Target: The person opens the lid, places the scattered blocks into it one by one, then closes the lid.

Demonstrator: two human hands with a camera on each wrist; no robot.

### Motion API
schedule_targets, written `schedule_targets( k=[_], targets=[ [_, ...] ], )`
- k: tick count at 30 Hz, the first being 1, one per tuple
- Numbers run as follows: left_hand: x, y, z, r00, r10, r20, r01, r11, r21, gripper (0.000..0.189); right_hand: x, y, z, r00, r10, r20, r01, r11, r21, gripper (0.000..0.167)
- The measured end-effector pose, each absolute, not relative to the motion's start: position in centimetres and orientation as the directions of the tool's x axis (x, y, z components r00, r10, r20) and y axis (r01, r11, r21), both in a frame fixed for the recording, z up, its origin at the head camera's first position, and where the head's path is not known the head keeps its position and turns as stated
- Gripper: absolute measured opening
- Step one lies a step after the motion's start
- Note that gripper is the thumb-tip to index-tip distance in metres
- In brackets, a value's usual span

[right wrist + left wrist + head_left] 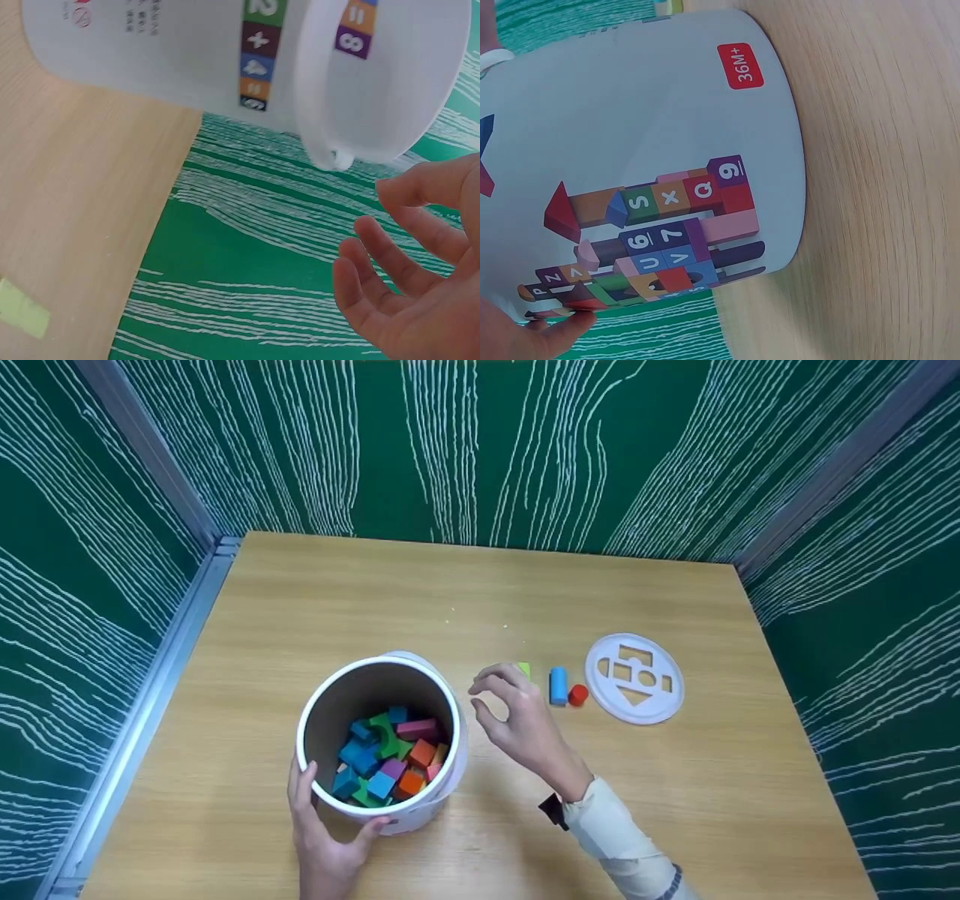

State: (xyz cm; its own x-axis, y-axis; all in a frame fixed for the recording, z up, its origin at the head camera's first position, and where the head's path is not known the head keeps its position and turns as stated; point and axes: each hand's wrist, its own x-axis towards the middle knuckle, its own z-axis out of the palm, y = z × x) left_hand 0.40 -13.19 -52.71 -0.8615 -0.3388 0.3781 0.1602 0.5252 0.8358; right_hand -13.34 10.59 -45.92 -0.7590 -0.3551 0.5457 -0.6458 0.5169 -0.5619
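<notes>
A white bucket (315,694) of colored toy blocks (382,757) stands left of the table's middle. At its near left side my left hand (326,840) holds the rim, one fingertip over the edge and the thumb against the outer wall. Printed blocks and a red "36M+" label show on the bucket (652,112) in the left wrist view. My right hand (517,720) hovers just right of the bucket, fingers loosely bent and nothing between them. Behind it, a light green block (524,669) is partly hidden.
A blue cylinder (558,686) and a small red cylinder (577,695) sit on the wooden table (360,592). Beside them lies a round white lid (649,714) with shaped cut-outs. Green walls with white lines (450,450) enclose the table at the back and sides.
</notes>
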Motion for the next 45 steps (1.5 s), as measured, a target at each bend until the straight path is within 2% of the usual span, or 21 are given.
schedule_targets(
  k=[11,23,31,41,45],
  targets=[
    [0.4,-13.1,-52.7,-0.861,-0.341,0.377,0.160,0.523,0.837,0.101,-14.9,12.1,-48.7,-0.789,-0.228,0.571,-0.582,0.576,-0.574,0.011],
    [0.5,-13.1,-52.9,-0.861,-0.351,0.369,0.147,0.522,0.840,0.100,-16.0,13.0,-51.5,-0.881,-0.171,0.441,-0.437,0.653,-0.619,0.011],
    [0.4,-13.1,-52.7,-0.865,-0.347,0.362,0.142,0.524,0.840,0.100,-16.9,13.6,-53.3,-0.891,-0.126,0.436,-0.398,0.679,-0.617,0.014],
    [0.3,-13.3,-52.8,-0.861,-0.327,0.389,0.180,0.521,0.835,0.101,-17.6,14.0,-55.2,-0.952,-0.096,0.289,-0.266,0.726,-0.634,0.019],
    [0.3,-13.3,-52.8,-0.862,-0.328,0.386,0.170,0.530,0.831,0.101,-17.9,14.1,-55.8,-0.977,-0.096,0.192,-0.198,0.754,-0.627,0.025]
  ],
)
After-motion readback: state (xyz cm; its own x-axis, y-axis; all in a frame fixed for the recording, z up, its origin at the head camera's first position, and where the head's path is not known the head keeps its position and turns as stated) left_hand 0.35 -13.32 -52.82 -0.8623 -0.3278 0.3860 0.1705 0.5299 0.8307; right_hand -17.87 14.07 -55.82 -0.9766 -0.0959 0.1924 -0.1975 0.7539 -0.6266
